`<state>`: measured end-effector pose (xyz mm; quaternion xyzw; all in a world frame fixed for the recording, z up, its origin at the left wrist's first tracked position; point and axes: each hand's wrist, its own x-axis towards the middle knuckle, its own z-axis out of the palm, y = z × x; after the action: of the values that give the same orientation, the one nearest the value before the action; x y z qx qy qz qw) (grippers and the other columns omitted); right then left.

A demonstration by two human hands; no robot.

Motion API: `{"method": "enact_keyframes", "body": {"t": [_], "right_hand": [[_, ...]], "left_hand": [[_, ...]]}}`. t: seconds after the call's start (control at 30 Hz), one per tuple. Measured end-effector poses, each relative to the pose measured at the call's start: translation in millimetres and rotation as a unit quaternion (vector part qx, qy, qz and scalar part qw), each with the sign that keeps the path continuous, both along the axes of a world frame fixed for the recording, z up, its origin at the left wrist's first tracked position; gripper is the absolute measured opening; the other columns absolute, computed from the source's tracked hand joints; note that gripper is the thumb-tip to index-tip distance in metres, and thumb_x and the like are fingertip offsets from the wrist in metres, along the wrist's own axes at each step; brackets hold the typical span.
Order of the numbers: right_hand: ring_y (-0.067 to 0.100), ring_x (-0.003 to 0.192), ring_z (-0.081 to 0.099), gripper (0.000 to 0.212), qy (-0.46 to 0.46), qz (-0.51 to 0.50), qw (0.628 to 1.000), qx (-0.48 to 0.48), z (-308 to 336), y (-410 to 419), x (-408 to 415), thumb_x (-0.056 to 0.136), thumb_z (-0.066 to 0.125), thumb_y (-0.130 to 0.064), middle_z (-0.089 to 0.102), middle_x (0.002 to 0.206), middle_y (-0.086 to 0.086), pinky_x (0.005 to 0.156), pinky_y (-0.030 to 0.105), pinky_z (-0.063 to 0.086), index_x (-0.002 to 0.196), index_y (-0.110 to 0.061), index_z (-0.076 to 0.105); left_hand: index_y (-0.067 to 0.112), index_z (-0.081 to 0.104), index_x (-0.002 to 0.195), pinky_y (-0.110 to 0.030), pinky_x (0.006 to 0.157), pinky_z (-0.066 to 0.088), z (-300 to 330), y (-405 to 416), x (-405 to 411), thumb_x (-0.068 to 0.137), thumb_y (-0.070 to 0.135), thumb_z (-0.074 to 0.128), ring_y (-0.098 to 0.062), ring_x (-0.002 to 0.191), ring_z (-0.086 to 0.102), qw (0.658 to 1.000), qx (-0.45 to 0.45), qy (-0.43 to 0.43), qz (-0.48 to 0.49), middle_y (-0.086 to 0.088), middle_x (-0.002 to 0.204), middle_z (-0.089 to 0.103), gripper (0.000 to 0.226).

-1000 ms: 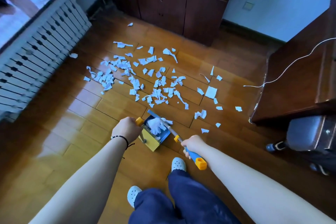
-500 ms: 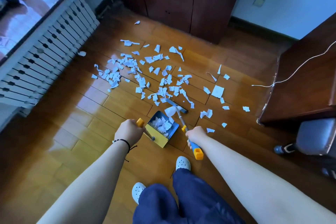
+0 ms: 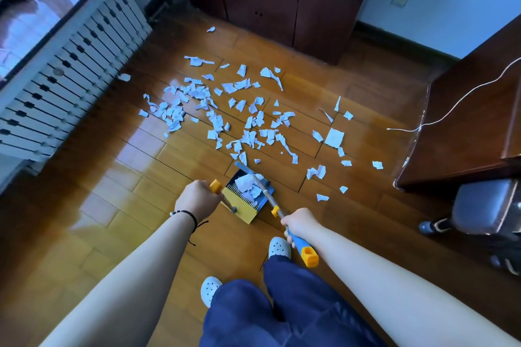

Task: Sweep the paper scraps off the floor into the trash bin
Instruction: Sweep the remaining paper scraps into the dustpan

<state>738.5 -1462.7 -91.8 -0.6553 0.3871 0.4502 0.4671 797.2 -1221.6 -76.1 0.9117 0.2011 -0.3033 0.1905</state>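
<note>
Both hands grip — left hand (image 3: 197, 200) the dustpan (image 3: 248, 200), right hand (image 3: 300, 224) the broom (image 3: 277, 213); I'm mid-sweep — next, pull more paper scraps (image 3: 214, 118) in

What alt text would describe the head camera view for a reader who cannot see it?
A person's left hand holds a dustpan while the right hand grips a broom, pulling paper scraps into it. Many scraps lie across the wooden floor.

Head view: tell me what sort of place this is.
Probably a room in a home. It has a wooden parquet floor, a dark wooden cabinet against the wall, and a white slatted radiator cover under a window. A desk with a trailing white cable stands at right.
</note>
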Motion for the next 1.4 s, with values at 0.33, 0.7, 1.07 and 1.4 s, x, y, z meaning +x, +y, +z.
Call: {"method": "enact_keyframes", "body": {"t": [0.33, 0.7, 1.07, 1.4], "right_hand": [[0.021, 0.044, 0.049, 0.024, -0.028, -0.103, 0.994, -0.032, -12, -46, -11, 0.095, 0.051, -0.005, 0.055, 0.073, 0.016, 0.037, 0.022, 0.043, 0.117, 0.006, 0.054], [0.024, 0.044, 0.052, 0.025, -0.048, -0.161, 0.981, -0.094, -41, -116, -3, 0.093, 0.051, -0.005, 0.056, 0.067, 0.017, 0.042, 0.028, 0.047, 0.116, 0.005, 0.054], [0.019, 0.038, 0.048, 0.016, -0.009, -0.102, 0.995, -0.019, -30, -81, -28, 0.095, 0.051, -0.004, 0.054, 0.062, 0.015, 0.036, 0.021, 0.043, 0.11, 0.004, 0.054], [0.019, 0.038, 0.046, 0.012, -0.065, -0.115, 0.991, -0.017, 4, -86, -82, 0.093, 0.051, -0.005, 0.052, 0.062, 0.013, 0.036, 0.019, 0.041, 0.1, 0.004, 0.056]], "left_hand": [[0.022, 0.066, 0.084, -0.026, 0.053, 0.048, 11, -56, 11, 0.092, 0.047, 0.068, -0.015, 0.066, 0.059, 0.992, 0.008, -0.004, -0.124, 0.003, 0.076, 0.064, 0.026], [0.02, 0.063, 0.083, -0.025, 0.049, 0.045, 3, -138, 12, 0.094, 0.037, 0.066, -0.012, 0.063, 0.058, 0.991, -0.01, 0.009, -0.134, 0.004, 0.075, 0.062, 0.02], [0.017, 0.066, 0.088, -0.024, 0.05, 0.046, -3, -148, -2, 0.094, 0.028, 0.061, -0.015, 0.064, 0.059, 0.992, -0.006, 0.002, -0.127, -0.001, 0.082, 0.068, 0.014], [0.018, 0.06, 0.078, -0.026, 0.053, 0.044, 6, -140, -37, 0.093, 0.03, 0.064, -0.018, 0.062, 0.056, 0.992, -0.004, -0.02, -0.123, 0.0, 0.074, 0.062, 0.02]]}}
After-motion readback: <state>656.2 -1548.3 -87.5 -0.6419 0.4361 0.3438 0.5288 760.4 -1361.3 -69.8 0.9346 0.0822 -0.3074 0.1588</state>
